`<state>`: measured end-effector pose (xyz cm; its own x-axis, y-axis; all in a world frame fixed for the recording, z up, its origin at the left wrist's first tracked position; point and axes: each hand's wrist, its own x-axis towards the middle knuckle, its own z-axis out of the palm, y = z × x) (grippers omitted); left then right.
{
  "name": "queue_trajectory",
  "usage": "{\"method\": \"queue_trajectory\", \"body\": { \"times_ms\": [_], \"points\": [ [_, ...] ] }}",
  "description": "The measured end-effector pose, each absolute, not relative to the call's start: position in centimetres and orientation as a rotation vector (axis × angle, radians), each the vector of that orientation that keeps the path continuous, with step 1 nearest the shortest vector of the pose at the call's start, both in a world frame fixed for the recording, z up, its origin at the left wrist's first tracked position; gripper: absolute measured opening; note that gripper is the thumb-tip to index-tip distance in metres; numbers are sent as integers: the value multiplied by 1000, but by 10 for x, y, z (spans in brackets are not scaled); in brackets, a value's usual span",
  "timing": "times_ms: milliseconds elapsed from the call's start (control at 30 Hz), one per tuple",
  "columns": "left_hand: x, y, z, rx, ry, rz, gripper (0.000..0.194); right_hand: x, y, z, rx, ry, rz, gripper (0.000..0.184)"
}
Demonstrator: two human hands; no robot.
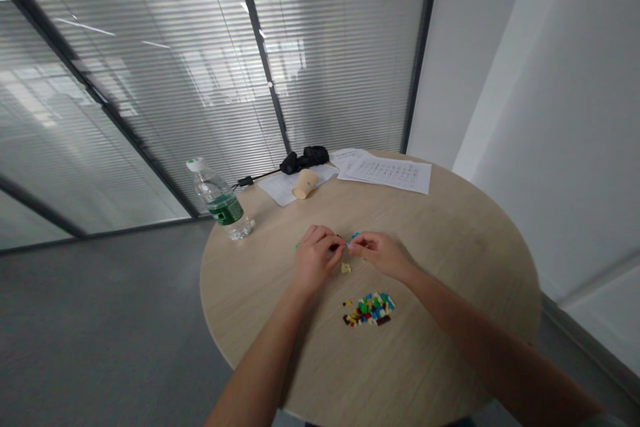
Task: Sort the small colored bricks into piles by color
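My left hand (pixel 316 255) is over the middle of the round table, its thumb and fingertips pinched together. Facing it, my right hand (pixel 379 252) has its fingertips closed at a tiny blue toy brick (pixel 349 244). The fingertips of both hands nearly meet there, and what the left one pinches is hidden. Another bit of blue (pixel 355 235) shows just behind the right fingers, and a speck of green (pixel 297 246) peeks out left of my left hand. Just below the hands lie a few cream bricks (pixel 346 268). Closer to me is a loose pile of small multicoloured bricks (pixel 369 309).
A clear water bottle (pixel 225 207) with a green label stands at the table's left edge. Toward the back lie a paper cup (pixel 305 183) on its side, a black bundle (pixel 306 158) with a cable, and printed sheets (pixel 393 172). Blinded glass panels and a white wall border the table (pixel 465 247).
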<state>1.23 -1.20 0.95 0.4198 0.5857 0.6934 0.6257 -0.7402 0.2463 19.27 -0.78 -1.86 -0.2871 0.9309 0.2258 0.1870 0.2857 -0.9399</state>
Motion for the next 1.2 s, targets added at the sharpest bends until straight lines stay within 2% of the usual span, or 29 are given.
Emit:
{"method": "queue_trajectory", "body": {
  "times_ms": [267,333,467,567,800,1000,1200],
  "points": [
    [13,-13,9,-2671,-1096,-1218,9,194,-8,-19,-1063,-1741,931,16],
    [13,-14,11,-2678,-1131,-1214,8,197,-6,-18,-1150,-1783,782,15],
    [14,-15,12,-2766,-1114,-1142,7,206,2,-18,-1353,-1930,270,8],
    [17,-17,11,-2939,-981,-1001,6,209,8,-21,-1418,-1997,98,7],
    [28,-26,9,-3262,-784,-761,15,205,12,-27,-1431,-2073,14,9],
    [33,-30,9,-3345,-763,-592,4,208,14,-29,-1431,-2081,54,11],
    [34,-30,8,-3332,-731,-579,6,206,11,-25,-1449,-2069,84,10]
  ]
}}
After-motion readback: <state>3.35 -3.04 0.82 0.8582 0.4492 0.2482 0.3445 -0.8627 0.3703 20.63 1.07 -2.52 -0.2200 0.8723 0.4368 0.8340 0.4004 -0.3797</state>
